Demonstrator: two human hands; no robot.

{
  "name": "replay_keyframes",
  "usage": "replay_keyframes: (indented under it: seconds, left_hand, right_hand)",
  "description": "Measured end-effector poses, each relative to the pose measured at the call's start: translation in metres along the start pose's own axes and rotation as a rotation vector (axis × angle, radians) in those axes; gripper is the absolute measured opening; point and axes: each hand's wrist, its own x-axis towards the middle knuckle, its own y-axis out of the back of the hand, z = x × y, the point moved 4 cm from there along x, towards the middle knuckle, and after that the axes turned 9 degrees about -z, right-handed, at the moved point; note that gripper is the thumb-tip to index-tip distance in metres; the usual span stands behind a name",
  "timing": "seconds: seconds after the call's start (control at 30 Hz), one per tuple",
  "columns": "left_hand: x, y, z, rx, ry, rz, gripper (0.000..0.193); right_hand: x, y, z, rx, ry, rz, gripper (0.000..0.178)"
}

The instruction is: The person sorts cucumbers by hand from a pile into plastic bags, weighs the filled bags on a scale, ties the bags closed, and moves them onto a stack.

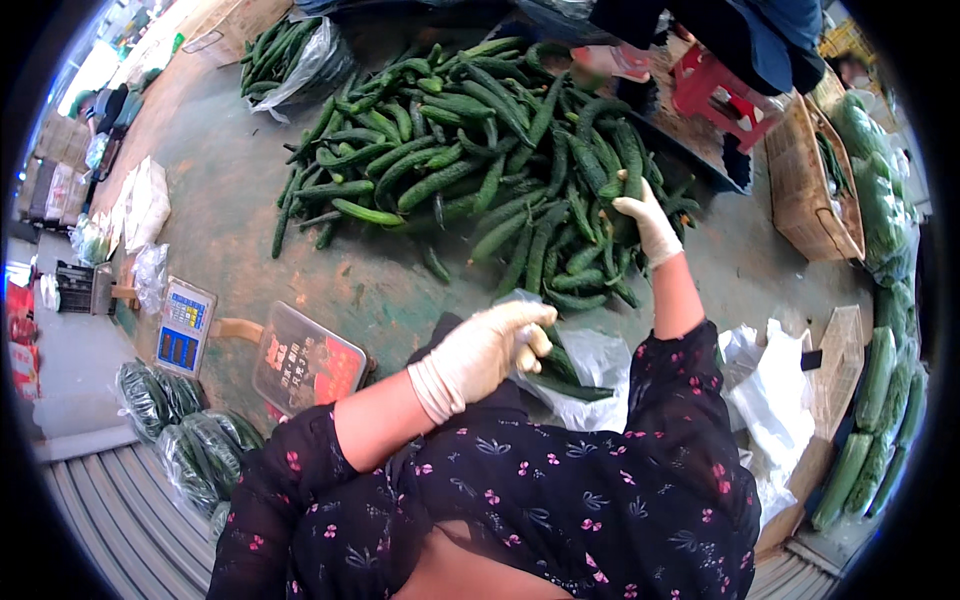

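Note:
A big heap of dark green cucumbers [440,150] lies on the floor in front of me. My right hand [650,222], in a pale glove, is at the heap's right side, its fingers closed around a cucumber [630,155]. Close to my body, my gloved left hand [490,355] is curled closed on the edge of a clear plastic bag [608,350]. A few cucumbers [572,388] lie in that bag, partly hidden by the left hand.
To the left stands a scale [310,358] with a display [184,328]. Filled bags of cucumbers [205,445] lie at the lower left, another bag [290,62] behind the heap. At right are a crate [812,185], a red stool [715,95] and white plastic bags [770,400].

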Motion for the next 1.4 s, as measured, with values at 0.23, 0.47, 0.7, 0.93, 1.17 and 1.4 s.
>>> replay_keyframes:
  seconds: [0.23,0.47,0.7,0.93,1.17,1.4]
  left_hand:
    - [-0.001,0.003,-0.003,0.030,-0.021,0.202,0.026]
    - [-0.005,0.005,-0.004,0.204,0.065,0.173,0.055]
    - [-0.007,-0.002,-0.012,0.282,0.099,0.047,0.062]
    - [-0.011,-0.011,-0.011,0.334,0.084,0.010,0.058]
    - [-0.015,0.006,-0.007,0.213,0.059,0.086,0.044]
    - [-0.007,0.005,-0.006,0.127,0.004,0.179,0.040]
  right_hand:
    - [-0.196,-0.015,-0.060,0.112,0.098,-0.137,0.073]
    - [-0.313,-0.038,-0.066,0.238,-0.171,-0.182,0.077]
    - [-0.282,-0.057,0.014,-0.260,-0.376,-0.527,0.063]
    - [-0.182,-0.032,0.171,-0.620,-0.145,0.023,0.053]
    - [-0.224,0.035,0.166,-0.166,-0.171,0.139,0.042]
    - [-0.228,-0.021,0.102,-0.392,-0.347,-0.346,0.034]
